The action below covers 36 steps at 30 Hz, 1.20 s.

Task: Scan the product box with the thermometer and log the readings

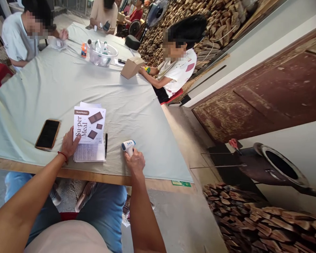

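My left hand (69, 142) grips the left edge of a white booklet (96, 123) marked "Su-per Meal", with its thumb over the cover and its other fingers partly hidden. Under the booklet lie printed sheets (89, 153). A black pen (106, 145) rests along their right side, and a dark-screened phone (47, 134) lies left of my hand. To the right, my right hand (136, 161) is wrapped around the handle of a white and blue infrared thermometer (128, 145), close above the cloth or resting on it; I cannot tell which.
A pale cloth covers the table (131, 116). Farther back are a clear basket (103, 58) with bottles, an orange object (84, 50) and a cardboard box (132, 67). Several people sit around the table. Stacked firewood (263, 221) and a dark metal stove (263, 167) stand at right.
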Each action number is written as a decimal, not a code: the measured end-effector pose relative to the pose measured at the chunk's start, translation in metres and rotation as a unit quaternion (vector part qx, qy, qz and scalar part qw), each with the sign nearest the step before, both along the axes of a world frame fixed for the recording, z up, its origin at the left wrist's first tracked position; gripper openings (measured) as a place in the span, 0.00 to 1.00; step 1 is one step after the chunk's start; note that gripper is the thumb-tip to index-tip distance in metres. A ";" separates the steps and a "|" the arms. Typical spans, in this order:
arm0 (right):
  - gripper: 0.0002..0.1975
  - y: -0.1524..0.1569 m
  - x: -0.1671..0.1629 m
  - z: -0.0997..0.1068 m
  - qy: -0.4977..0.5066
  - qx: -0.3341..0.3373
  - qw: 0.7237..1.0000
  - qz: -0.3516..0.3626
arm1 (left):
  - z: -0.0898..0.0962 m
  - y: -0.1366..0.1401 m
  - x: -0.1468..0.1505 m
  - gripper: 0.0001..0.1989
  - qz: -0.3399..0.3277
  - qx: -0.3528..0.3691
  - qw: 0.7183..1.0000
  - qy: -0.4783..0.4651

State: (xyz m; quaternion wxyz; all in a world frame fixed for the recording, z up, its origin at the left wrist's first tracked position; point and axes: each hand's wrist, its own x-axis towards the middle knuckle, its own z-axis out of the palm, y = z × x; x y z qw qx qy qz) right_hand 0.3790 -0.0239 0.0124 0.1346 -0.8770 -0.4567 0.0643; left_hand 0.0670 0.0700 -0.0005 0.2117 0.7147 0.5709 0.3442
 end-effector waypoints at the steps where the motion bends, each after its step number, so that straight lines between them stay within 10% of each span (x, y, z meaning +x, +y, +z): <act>1: 0.24 0.001 -0.003 -0.002 -0.014 0.025 1.000 0.003 | -0.001 -0.001 0.000 0.31 0.001 -0.001 1.000 0.001; 7: 0.15 0.022 -0.056 -0.016 0.110 0.072 0.983 0.125 | -0.005 0.000 -0.001 0.31 -0.005 0.007 1.000 -0.008; 14: 0.13 0.031 -0.065 -0.020 0.195 0.095 0.974 0.073 | -0.003 0.001 0.002 0.42 0.002 -0.020 1.000 0.000; 22: 0.20 -0.004 -0.097 -0.012 0.520 0.315 0.794 0.015 | -0.009 0.001 0.005 0.67 0.009 -0.037 0.999 0.036; 36: 0.16 -0.017 -0.110 -0.026 0.463 0.233 0.841 0.153 | -0.016 0.003 0.006 0.67 0.003 -0.055 0.997 0.056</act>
